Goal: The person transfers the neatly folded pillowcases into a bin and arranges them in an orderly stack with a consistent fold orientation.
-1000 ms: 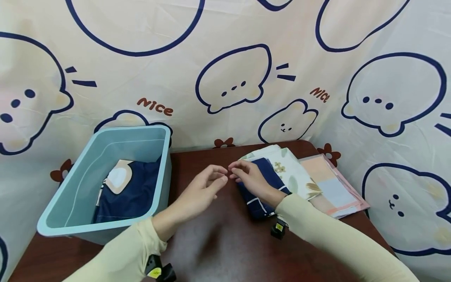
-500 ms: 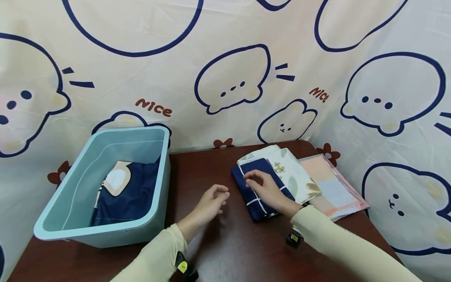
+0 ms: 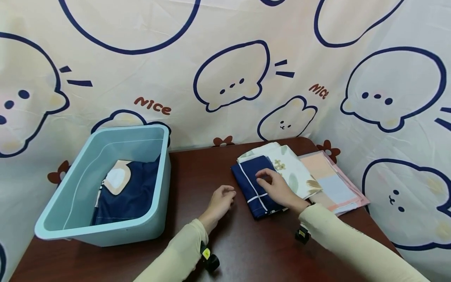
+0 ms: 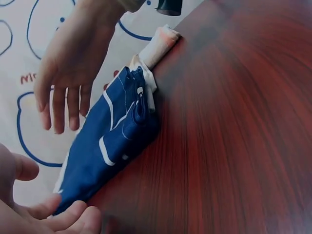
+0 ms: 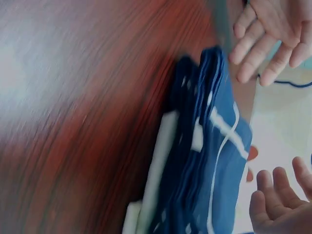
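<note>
A folded navy cloth (image 3: 246, 176) with white lines lies on a folded white cloth (image 3: 299, 176) printed with leaves and flowers. My right hand (image 3: 278, 190) hovers above the navy cloth, fingers loosely bent and holding nothing; the left wrist view shows a gap between that hand (image 4: 73, 63) and the fabric (image 4: 114, 126). Just left of the stack is my left hand (image 3: 220, 203), over the table with relaxed fingers and nothing in them. The right wrist view has the navy folds (image 5: 214, 146) between the two hands, the left one (image 5: 273, 34) at the top.
On the left stands a light blue bin (image 3: 163, 188) with a navy, beige and white cloth (image 3: 132, 192) inside. A peach, grey and pink folded cloth (image 3: 334, 184) lies right of the stack. Behind the brown table (image 3: 197, 168) hangs a patterned curtain (image 3: 218, 129).
Both hands, earlier near each other at the left edge of the stack, have moved apart. The right went rightward over the navy cloth; the left came lower, then rightward. The cloths stay put.
</note>
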`<state>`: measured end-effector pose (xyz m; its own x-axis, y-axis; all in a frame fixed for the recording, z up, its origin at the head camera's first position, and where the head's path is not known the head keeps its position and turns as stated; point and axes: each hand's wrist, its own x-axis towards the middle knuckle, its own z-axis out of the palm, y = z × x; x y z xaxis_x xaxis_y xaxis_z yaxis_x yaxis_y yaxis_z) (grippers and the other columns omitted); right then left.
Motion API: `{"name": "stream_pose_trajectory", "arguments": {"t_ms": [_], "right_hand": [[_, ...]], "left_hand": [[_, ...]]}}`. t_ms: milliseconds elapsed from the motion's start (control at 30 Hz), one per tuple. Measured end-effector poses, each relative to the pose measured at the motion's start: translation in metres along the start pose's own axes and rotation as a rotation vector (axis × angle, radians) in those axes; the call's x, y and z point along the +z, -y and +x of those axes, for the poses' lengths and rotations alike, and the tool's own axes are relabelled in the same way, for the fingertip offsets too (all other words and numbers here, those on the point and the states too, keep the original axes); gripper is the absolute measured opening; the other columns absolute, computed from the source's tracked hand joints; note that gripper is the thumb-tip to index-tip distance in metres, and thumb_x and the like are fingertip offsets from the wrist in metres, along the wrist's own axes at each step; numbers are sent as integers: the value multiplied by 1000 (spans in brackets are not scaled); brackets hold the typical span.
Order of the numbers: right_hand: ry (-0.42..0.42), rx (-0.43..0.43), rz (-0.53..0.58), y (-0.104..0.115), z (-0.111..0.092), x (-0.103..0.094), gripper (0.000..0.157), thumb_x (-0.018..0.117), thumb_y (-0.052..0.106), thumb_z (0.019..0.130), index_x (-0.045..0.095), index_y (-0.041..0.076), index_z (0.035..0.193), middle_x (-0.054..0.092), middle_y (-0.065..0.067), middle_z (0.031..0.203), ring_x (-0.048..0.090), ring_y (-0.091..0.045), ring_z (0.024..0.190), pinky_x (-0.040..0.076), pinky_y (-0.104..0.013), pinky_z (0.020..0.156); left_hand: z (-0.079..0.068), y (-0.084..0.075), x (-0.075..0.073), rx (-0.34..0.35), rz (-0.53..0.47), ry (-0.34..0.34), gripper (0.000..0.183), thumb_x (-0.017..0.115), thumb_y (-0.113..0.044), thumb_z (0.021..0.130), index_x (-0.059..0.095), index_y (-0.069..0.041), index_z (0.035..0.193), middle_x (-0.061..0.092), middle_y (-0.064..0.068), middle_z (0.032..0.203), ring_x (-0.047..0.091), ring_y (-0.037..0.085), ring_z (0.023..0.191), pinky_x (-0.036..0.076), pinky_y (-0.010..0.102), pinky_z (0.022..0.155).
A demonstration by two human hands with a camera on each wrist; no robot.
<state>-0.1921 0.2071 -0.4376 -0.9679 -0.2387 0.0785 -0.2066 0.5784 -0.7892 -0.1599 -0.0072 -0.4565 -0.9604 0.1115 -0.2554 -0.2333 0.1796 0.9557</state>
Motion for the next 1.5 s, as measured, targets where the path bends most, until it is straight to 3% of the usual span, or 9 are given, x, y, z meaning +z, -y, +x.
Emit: {"name": "stream_pose_trajectory", "arguments": {"t_ms": [233, 433, 533, 667, 800, 1033, 1200, 1267, 1500], "right_hand": [[-69, 25, -50, -22, 4, -17, 25, 57, 11, 102, 63, -4, 120, 68, -21, 115, 65, -30, 100, 51, -40, 87], [-105, 80, -84, -38, 7, -28, 27, 56, 10, 101, 61, -7, 122, 61, -27, 129, 56, -42, 122, 44, -54, 105], [-54, 181, -83, -41, 9, -35, 37, 54, 15, 102, 54, -6, 132, 52, -30, 141, 49, -46, 132, 42, -58, 107], [74, 369, -38, -43, 14, -41, 55, 49, 27, 105, 34, -1, 149, 40, -34, 151, 43, -48, 138, 41, -59, 108], [118, 468, -5, -46, 16, -45, 64, 47, 33, 106, 24, 0, 155, 35, -33, 154, 40, -47, 141, 38, -60, 112], [231, 532, 55, -53, 23, -49, 70, 43, 39, 106, 19, 0, 158, 22, -30, 162, 26, -47, 149, 29, -59, 120], [287, 562, 125, -65, 27, -52, 70, 43, 42, 107, 20, 2, 159, 27, -28, 161, 36, -44, 145, 35, -56, 117], [292, 565, 135, -69, 26, -52, 69, 43, 42, 107, 21, 2, 159, 30, -28, 160, 40, -43, 143, 38, -55, 115], [282, 538, 164, -76, 27, -55, 71, 45, 42, 106, 21, 1, 159, 27, -28, 161, 33, -44, 147, 32, -58, 119]], "left_hand": [[20, -1, 17, -82, -59, -6, 35, 53, -19, 100, 53, 0, 129, 64, 19, 121, 63, 26, 96, 51, 30, 73], [32, -4, 25, -126, -56, -6, 39, 51, -22, 101, 50, -2, 135, 61, 17, 124, 66, 29, 103, 53, 32, 78], [37, -3, 28, -144, -86, -12, 41, 51, -21, 102, 48, 0, 137, 61, 19, 126, 67, 29, 104, 53, 33, 81], [42, -2, 29, -176, -156, -5, 49, 50, -21, 101, 44, 4, 142, 61, 23, 133, 65, 31, 110, 52, 36, 90], [43, -3, 31, -193, -192, 28, 54, 49, -23, 101, 41, 6, 146, 57, 26, 139, 61, 34, 118, 49, 40, 100], [45, -2, 30, -220, -185, 77, 54, 50, -27, 101, 48, 5, 144, 53, 24, 144, 56, 35, 125, 44, 41, 106], [43, 0, 28, -225, -228, 106, 55, 50, -28, 101, 44, 1, 148, 51, 23, 145, 53, 35, 125, 41, 41, 106], [42, 1, 29, -215, -234, 131, 57, 49, -28, 102, 40, -1, 152, 49, 23, 147, 51, 35, 127, 39, 43, 107], [42, 3, 30, -179, -246, 168, 64, 50, -30, 102, 32, -3, 156, 42, 21, 156, 46, 37, 138, 32, 49, 116]]}}
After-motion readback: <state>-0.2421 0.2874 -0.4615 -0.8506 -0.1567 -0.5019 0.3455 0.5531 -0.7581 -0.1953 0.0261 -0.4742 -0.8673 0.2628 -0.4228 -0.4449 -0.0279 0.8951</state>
